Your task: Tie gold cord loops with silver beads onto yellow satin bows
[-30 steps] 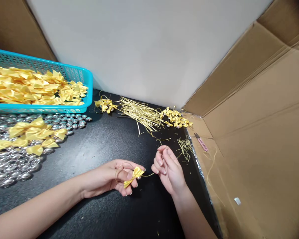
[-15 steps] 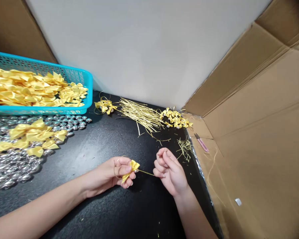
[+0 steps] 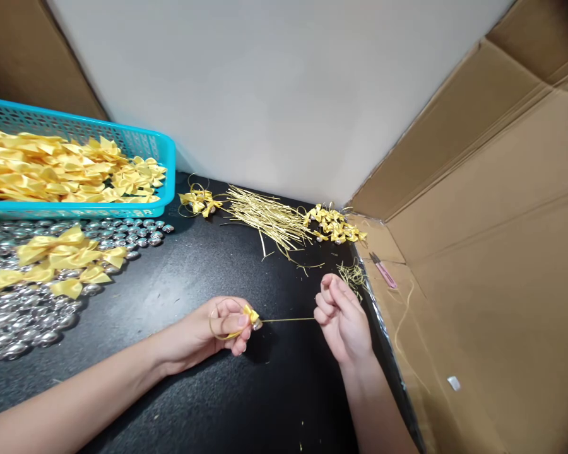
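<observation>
Between the thumb and fingers of my left hand (image 3: 222,325) is a small yellow ribbon bow (image 3: 250,313), with a silver bell-like bead (image 3: 256,325) at its right side. A loop of gold cord curls around the left fingers. From the bead a thin gold cord (image 3: 288,320) runs straight and taut to my right hand (image 3: 343,318), which is closed on its other end. Both hands are just above the black table, and the cord's end is hidden inside the right fist.
A turquoise basket (image 3: 168,176) of yellow bows stands back left. Silver beads (image 3: 23,321) and loose bows (image 3: 71,255) lie before it. Cut gold cords (image 3: 269,217), tied bows (image 3: 334,225), cord scraps (image 3: 353,274) and pink thread snips (image 3: 383,271) lie farther back and right.
My right hand has moved right and slightly up, away from the left, and the cord between them is longer and straighter. The bow has turned in my left fingers.
</observation>
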The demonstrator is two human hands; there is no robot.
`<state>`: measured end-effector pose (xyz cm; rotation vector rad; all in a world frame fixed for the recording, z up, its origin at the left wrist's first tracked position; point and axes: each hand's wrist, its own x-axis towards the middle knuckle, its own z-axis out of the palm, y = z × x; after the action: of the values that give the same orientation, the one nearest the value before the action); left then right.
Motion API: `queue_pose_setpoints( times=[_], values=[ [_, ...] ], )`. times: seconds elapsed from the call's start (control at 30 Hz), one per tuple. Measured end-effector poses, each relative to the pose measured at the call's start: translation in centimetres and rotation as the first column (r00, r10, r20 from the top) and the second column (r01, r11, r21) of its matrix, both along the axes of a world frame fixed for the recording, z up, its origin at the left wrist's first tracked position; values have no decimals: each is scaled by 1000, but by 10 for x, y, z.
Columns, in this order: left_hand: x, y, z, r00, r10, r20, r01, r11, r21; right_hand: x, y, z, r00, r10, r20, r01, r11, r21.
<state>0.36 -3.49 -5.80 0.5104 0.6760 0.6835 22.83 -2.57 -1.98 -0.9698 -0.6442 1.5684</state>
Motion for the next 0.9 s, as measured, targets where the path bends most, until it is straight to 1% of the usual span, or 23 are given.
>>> queue_pose_setpoints(
  times=[0.13, 0.27, 0.37, 0.5, 0.57, 0.77, 0.9],
  values=[
    [0, 1, 2, 1000, -2, -12, 2, 1000, 23, 2, 1, 0, 1000, -22, -7, 22, 1000, 10],
    [1, 3, 2, 997, 20, -75, -17, 999, 38, -1, 0, -1, 999, -30, 20, 29, 998, 53],
    [2, 4, 3, 993, 55, -103, -53, 998, 24, -7, -4, -1, 999, 29, 21, -30, 996, 83],
    [2, 2, 5, 993, 82, -80, -80, 996, 33, -14, -9, -5, 990, 138, 9, -138, 984, 114],
    [2, 1, 5, 994, 83, -66, -79, 996, 49, -15, -11, -7, 986, 167, 20, -168, 977, 135],
    [4, 2, 2, 990, 92, -107, -86, 994, 63, -18, -12, -11, 985, 162, 63, -170, 970, 172],
    [5, 2, 3, 984, 84, -160, -75, 995, 60, -20, -12, -11, 987, 147, 70, -156, 976, 151]
  ],
)
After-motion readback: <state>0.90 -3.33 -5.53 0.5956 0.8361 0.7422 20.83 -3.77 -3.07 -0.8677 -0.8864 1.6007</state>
